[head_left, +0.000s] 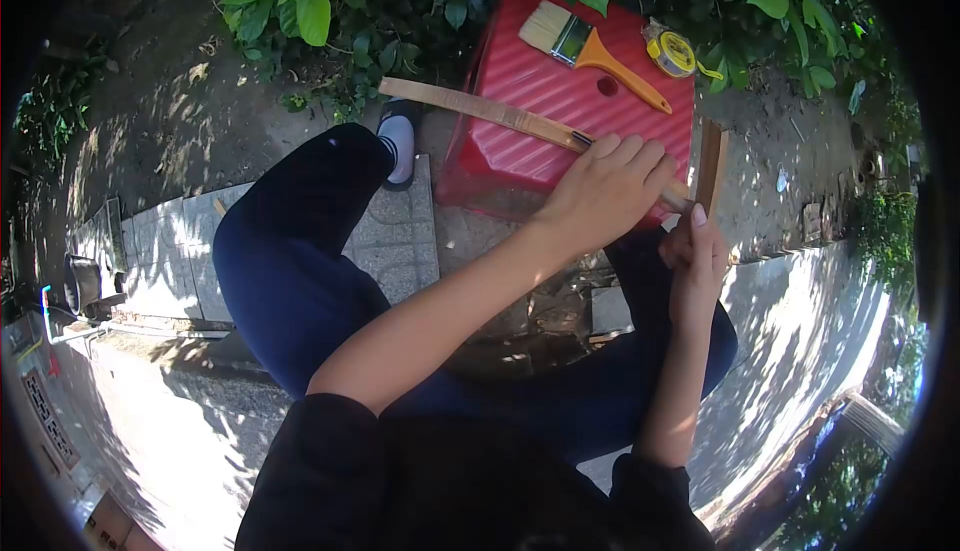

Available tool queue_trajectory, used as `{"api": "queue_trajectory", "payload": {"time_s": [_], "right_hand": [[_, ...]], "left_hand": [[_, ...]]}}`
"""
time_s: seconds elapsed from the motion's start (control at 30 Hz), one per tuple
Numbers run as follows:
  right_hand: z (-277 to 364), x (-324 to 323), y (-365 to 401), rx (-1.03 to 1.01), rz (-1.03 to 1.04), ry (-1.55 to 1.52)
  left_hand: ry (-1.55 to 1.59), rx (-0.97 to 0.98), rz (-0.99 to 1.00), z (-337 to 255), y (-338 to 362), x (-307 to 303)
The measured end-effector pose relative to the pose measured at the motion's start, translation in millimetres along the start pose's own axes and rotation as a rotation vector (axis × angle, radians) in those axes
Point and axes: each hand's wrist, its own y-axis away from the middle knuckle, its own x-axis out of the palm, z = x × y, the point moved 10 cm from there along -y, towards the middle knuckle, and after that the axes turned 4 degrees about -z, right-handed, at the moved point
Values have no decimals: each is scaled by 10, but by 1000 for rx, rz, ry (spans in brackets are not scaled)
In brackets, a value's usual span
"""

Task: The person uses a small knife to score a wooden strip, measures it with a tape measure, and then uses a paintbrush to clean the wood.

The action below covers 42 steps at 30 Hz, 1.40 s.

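Note:
A long thin wooden strip point(480, 108) lies diagonally across a red ribbed plastic stool point(520, 71). My left hand point(612, 189) is closed over the strip near its right part, palm down. A small dark piece point(582, 138) shows on the strip just beside those fingers; its shape is mostly hidden. Closer to the strip's right end, my right hand point(694, 256) grips it with the thumb on top. A second wooden piece point(711, 164) stands at the stool's right edge, just above my right hand. Whether that hand touches it is unclear.
On the stool's far side lie a paintbrush point(600, 56) with an orange handle and a yellow tape measure point(672, 54). Green leaves point(300, 1) hang over the far edge. My knees flank the space before the stool, with grey paving point(395, 236) beneath.

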Motion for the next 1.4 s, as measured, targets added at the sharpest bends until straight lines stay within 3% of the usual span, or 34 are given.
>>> {"api": "queue_trajectory", "payload": {"time_s": [0.13,0.27,0.4,0.53,0.73,0.9,1.0,1.03,1.13,1.23,1.3,1.37,1.4], "right_hand": [[50,41,80,-13,65,-173],[168,62,345,-11,-107,-144],[108,101,495,7,-128,-210],[-9,-94,520,-36,-162,-65],[138,71,758,-7,-239,-114],[-40,-33,898,-61,-227,-238],[175,-12,974,-169,-377,-82],[200,28,987,-157,-332,-54],[261,101,1043,-113,-228,95],[483,-34,1090,-146,-338,87],[719,-227,1179,-240,-617,27],[811,-232,1183,-343,-600,-17],[671,-111,1087,-280,-466,10]], "left_hand": [[12,-32,-10,109,-18,32],[35,-71,-97,120,-62,-51],[85,-88,-128,135,-66,-59],[172,-118,-102,138,-133,-118],[9,-127,-27,169,-121,25],[79,-148,-115,183,-150,58],[175,-192,-137,248,-181,99],[208,-207,-139,266,-206,70],[239,-316,81,332,-238,164],[320,-333,80,392,-268,131],[291,-334,94,404,-258,138],[269,-326,73,411,-266,143],[263,-320,45,409,-250,151]]}}
